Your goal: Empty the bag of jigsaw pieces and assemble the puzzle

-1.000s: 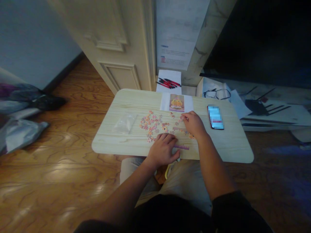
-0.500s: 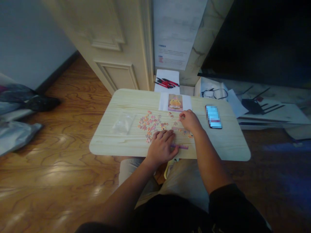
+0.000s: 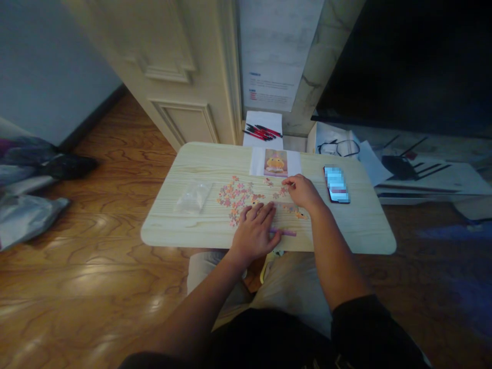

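Observation:
My left hand (image 3: 253, 230) lies palm down with spread fingers, touching the pink-edged puzzle frame (image 3: 288, 233) near the table's front edge. To its left is a loose pile of small pink and orange jigsaw pieces (image 3: 232, 197). My right hand (image 3: 303, 192) hovers just above the table with bent fingers, thumb and index close together. What they hold, if anything, is too small to see. A few pink jigsaw pieces (image 3: 281, 192) lie just below those fingertips. Several orange pieces (image 3: 300, 215) sit inside the frame. Behind lies a printed reference picture (image 3: 275, 163) of an orange figure.
A clear plastic bag (image 3: 193, 198) rests on the left of the pale wooden table (image 3: 165, 225). On the right lies a phone (image 3: 336, 184) with a lit screen. Red and black pens (image 3: 263, 132) lie on paper beyond the far edge, with a cable (image 3: 342, 147) to their right.
My right hand has shifted slightly, its fingertips a little higher off the pink pieces, which now show more fully below them. My left hand stays in place.

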Demonstrator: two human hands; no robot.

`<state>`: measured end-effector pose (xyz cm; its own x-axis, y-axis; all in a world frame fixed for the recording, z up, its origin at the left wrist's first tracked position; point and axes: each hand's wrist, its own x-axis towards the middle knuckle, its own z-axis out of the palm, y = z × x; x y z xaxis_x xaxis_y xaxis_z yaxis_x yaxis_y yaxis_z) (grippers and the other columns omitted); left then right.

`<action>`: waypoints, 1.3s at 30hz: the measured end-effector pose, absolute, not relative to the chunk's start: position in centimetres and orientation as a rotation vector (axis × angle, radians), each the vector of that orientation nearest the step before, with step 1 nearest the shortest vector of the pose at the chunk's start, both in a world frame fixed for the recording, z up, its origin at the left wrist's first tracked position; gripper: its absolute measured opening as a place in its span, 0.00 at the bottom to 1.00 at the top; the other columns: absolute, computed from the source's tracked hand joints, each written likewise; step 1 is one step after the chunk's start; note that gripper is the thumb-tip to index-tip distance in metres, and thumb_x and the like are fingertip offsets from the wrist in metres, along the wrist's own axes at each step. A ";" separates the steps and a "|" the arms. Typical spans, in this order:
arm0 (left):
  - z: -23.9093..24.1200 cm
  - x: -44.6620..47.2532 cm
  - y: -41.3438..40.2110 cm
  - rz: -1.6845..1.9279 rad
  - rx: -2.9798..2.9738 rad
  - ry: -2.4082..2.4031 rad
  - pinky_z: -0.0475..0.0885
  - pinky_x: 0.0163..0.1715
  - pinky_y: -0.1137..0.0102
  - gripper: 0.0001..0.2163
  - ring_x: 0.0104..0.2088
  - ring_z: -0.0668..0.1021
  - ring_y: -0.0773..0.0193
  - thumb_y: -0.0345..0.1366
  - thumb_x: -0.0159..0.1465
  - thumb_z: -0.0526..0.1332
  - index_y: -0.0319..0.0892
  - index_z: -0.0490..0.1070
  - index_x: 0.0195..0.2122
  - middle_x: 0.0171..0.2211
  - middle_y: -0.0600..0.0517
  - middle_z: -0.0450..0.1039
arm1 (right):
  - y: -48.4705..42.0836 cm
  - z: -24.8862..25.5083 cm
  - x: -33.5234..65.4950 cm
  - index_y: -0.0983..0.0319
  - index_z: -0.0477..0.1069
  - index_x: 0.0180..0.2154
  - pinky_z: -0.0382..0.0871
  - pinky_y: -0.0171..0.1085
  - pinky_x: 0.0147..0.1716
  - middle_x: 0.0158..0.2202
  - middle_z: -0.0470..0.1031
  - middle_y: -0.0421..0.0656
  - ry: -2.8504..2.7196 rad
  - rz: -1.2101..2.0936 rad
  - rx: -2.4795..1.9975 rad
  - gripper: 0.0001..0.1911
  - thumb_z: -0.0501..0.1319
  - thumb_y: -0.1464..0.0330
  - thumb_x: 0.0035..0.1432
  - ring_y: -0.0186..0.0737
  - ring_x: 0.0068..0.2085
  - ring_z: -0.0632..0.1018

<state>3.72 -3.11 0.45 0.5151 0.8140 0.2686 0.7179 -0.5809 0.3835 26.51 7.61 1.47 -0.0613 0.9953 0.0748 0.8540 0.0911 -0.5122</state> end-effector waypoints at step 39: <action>0.6 3.4 -3.4 0.627 2.504 1.260 0.62 0.62 0.47 0.17 0.57 0.72 0.48 0.43 0.69 0.59 0.48 0.75 0.56 0.56 0.48 0.77 | -0.9 2.5 24.9 0.57 0.80 0.39 0.73 0.38 0.41 0.39 0.84 0.41 -1.886 0.739 -1.727 0.07 0.65 0.72 0.61 0.41 0.39 0.82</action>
<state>3.44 -3.35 0.62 0.5287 0.8089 0.2573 0.6929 -0.5864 0.4197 24.93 -0.88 2.46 -0.0930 0.9956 -0.0128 0.7392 0.0605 -0.6707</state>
